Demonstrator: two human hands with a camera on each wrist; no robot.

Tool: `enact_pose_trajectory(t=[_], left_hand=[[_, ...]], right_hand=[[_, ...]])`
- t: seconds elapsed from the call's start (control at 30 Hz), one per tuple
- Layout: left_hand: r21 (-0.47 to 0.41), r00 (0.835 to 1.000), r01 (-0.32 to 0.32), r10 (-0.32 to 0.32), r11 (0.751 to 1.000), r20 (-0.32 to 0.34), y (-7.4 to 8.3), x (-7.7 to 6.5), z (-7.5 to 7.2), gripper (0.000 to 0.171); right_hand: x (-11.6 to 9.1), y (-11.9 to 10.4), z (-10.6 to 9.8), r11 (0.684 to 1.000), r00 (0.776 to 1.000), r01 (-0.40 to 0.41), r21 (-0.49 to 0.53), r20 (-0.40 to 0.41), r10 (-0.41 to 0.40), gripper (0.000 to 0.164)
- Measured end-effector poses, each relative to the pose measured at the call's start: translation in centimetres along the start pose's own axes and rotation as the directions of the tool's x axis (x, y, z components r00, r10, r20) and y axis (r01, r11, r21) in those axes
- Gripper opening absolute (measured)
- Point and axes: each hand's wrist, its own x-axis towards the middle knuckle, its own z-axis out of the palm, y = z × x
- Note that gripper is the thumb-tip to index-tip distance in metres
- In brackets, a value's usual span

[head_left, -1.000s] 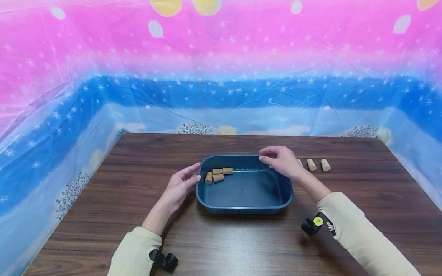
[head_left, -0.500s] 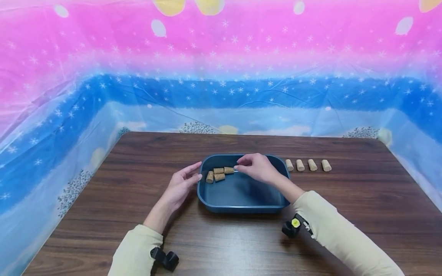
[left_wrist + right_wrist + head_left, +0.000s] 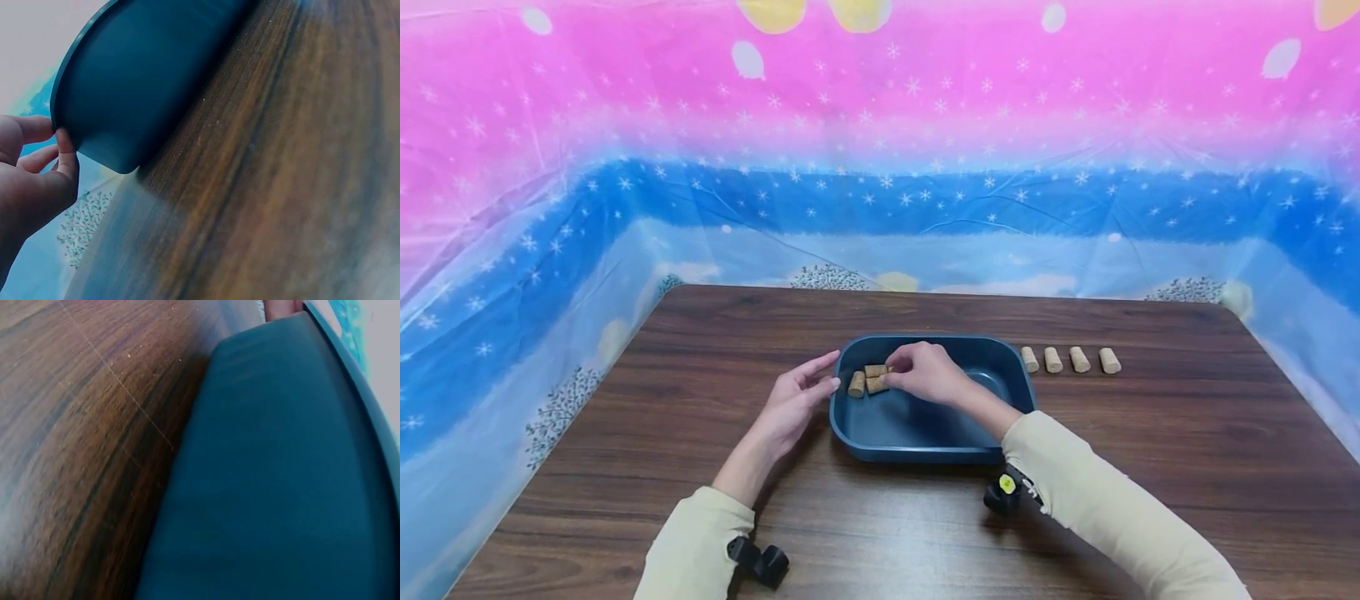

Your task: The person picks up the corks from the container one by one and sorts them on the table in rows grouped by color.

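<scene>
Inside the tub (image 3: 917, 455), toward its left end, a cork (image 3: 890, 369) is held between thumb and forefinger of the right hand (image 3: 928, 372); how hard it is pinched cannot be told. By the left hand (image 3: 792, 406) nothing is gripped: the left end of the tub is touched at the rim by thumb and forefinger, the fingers loosely extended. Just left of the pinched cork, three more corks (image 3: 857, 384) are clustered near the tub's left wall, one of them set at a different angle from the other two. A light, firm, slightly yielding body is to be expected of cork; little slip and small risk of breakage are judged, though a tapered piece may be rolled or twisted if caught near one end. A two-finger pinch across the middle of its sides is thought best, with neighbours left unnudged. The tub appears stiff, smooth and light enough to be shifted, so steadying at the rim is judged useful. To the right, on the table (image 3: 880, 533), four paler corks (image 3: 1052, 360) are spaced in a row, the nearest just beside the tub. Beyond, a snowflake-printed cloth (image 3: 880, 200) is hung.
</scene>
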Motion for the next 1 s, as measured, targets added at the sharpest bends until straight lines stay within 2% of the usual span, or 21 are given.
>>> enact_pose_trajectory(t=[0.5, 0.8, 1.0], left_hand=[[-0.012, 1.000, 0.001, -0.001, 1.000, 0.002, 0.1, -0.1, 0.1, 0.048], [-0.003, 1.000, -0.012, 0.012, 1.000, 0.001, 0.1, -0.2, -0.1, 0.048], [0.001, 1.000, -0.001, 0.001, 1.000, 0.003, 0.0, -0.1, 0.0, 0.048]], right_hand=[[0.9, -1.3, 2.0, 0.996, 0.997, -0.012, -0.091, -0.075, 0.005, 0.021], [1.0, -1.9, 3.3, 0.982, 0.987, 0.011, -0.189, -0.154, -0.040, 0.018], [0.8, -1.8, 3.6, 0.981, 0.987, -0.005, -0.193, -0.156, -0.025, 0.017]])
